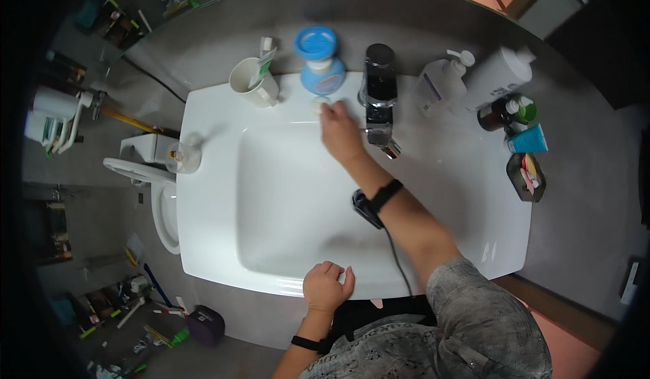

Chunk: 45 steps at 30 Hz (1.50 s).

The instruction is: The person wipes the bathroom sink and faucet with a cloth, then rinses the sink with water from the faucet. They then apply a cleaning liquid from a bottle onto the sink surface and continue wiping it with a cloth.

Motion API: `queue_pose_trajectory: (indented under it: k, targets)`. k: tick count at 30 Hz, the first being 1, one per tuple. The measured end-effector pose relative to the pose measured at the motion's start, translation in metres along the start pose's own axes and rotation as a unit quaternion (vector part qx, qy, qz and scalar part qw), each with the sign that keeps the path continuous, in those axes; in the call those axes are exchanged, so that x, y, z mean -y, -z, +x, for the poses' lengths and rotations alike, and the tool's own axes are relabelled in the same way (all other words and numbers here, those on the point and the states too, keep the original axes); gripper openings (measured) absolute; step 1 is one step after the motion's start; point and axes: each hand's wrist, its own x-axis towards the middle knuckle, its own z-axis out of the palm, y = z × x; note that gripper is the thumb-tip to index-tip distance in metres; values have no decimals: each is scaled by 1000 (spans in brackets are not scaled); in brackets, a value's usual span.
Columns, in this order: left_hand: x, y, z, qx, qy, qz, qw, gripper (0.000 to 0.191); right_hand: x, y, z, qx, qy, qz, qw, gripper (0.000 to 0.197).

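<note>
My right hand (341, 129) reaches over the white washbasin (213, 201) to its back ledge. Its fingertips pinch the edge of a small whitish thing (321, 103), blurred, just in front of a blue pump bottle (323, 77). The black and chrome faucet (381, 95) stands to the right of this hand. At the basin's front rim is my left hand (327, 286), fingers curled, with a pale patch between thumb and forefinger; whether it holds something cannot be made out. A black watch-like device (366, 209) with a cable sits on my right forearm.
A white mug (248, 87) with a toothpaste tube stands back left, a clear container (184, 156) on the left edge. Along the right stand a clear pump bottle (439, 87), a large white bottle (500, 77), a dark bottle (493, 116), a blue tube (528, 139) and a dark dish (518, 178).
</note>
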Motion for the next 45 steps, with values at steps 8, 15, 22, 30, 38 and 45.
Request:
queue_pose_trajectory:
  k: [8,15,22,30,38,45]
  targets:
    - [-3,0,0,2,-2,5,1000,19,3,19,-14,49,-72,-21,996,35]
    - [-4,-3,4,4,-6,6,1000,19,32,-20,11,139,-26,-1,990,27]
    - [2,0,-3,-14,-5,-15,1000,18,-100,114,-61,-7,-83,-104,991,21]
    - [-6,1,1,-13,-12,-5,1000,15,-96,87,-59,-56,-33,-27,998,19]
    - [-4,-6,0,-4,-26,32,999,13,-140,139,-80,51,-69,-83,993,22]
    - [-18,-8,7,15,-43,34,998,13,-148,97,-107,25,-108,8,994,9]
